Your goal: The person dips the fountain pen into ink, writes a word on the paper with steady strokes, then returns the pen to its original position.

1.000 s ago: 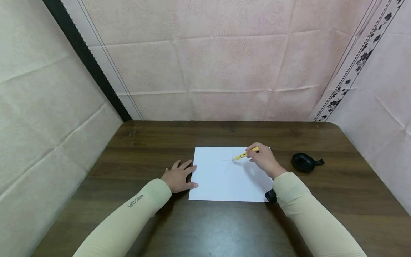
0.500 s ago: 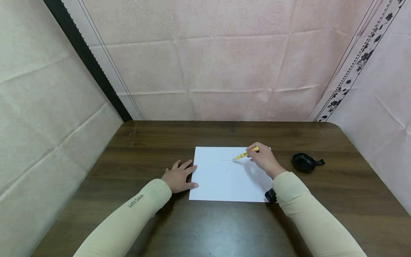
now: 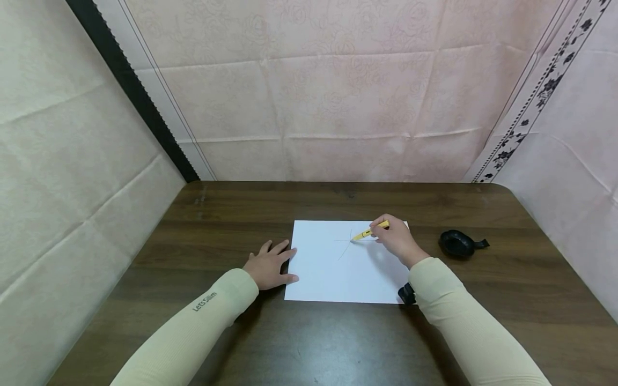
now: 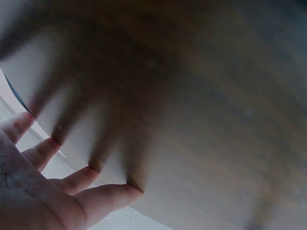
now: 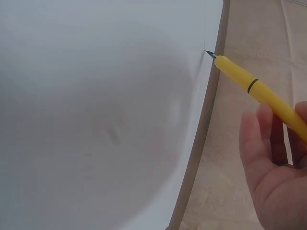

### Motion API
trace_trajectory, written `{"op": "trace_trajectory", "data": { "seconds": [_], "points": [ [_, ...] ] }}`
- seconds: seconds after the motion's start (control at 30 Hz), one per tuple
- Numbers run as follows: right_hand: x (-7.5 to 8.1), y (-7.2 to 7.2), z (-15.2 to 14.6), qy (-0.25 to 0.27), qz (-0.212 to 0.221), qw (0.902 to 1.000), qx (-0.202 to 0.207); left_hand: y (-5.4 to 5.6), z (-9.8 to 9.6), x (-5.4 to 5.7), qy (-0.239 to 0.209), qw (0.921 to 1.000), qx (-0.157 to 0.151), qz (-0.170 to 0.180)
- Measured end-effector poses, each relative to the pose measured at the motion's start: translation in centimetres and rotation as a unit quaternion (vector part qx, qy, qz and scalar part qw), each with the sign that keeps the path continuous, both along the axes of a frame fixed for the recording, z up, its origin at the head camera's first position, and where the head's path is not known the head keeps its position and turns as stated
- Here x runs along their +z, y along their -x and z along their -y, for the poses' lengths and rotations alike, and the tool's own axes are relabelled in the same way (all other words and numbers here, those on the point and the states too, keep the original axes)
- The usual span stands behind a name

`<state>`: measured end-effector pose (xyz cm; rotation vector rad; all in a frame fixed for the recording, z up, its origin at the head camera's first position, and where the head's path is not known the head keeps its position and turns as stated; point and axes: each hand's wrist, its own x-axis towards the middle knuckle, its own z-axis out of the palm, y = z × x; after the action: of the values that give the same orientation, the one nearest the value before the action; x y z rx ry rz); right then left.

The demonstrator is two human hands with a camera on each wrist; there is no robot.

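A white sheet of paper (image 3: 328,279) lies on the wooden table, with a few thin crossing lines drawn on its upper part. My right hand (image 3: 397,241) pinches a yellow fountain pen (image 3: 363,234) above the sheet's right half. In the right wrist view the dark nib of the pen (image 5: 235,72) meets the paper at a thin line. My left hand (image 3: 267,266) rests with fingers spread at the sheet's left edge, thumb and index finger over the paper. The left wrist view shows the fingertips of this hand (image 4: 53,191) touching the surface.
A small black pan-shaped dish (image 3: 457,244) with a short handle stands on the table (image 3: 338,343) to the right of the paper. A black wrist device (image 3: 407,294) sits under the right cuff. Pale cloth (image 3: 309,107) hangs behind the table and at both sides.
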<state>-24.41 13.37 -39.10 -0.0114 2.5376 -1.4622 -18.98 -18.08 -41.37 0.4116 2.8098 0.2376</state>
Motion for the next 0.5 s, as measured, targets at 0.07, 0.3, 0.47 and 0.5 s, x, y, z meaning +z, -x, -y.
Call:
{"op": "trace_trajectory", "data": {
  "seconds": [0.07,0.3,0.47,0.5],
  "points": [
    [-0.06,0.03,0.01,-0.001,-0.002,1.0,0.0,0.01,0.0,0.0,0.0,1.0,-0.001,0.0],
    [-0.02,0.03,0.12,-0.012,-0.01,0.9999,0.004,0.04,0.04,-0.07,-0.001,1.0,0.0,-0.001],
    [0.18,-0.05,0.15,-0.022,-0.01,0.9997,0.007,0.02,0.05,-0.07,-0.003,1.0,-0.002,-0.003],
    [0.21,-0.06,0.15,-0.023,-0.009,0.9997,0.007,0.03,0.05,-0.06,-0.003,1.0,-0.002,-0.003]
  ]
}}
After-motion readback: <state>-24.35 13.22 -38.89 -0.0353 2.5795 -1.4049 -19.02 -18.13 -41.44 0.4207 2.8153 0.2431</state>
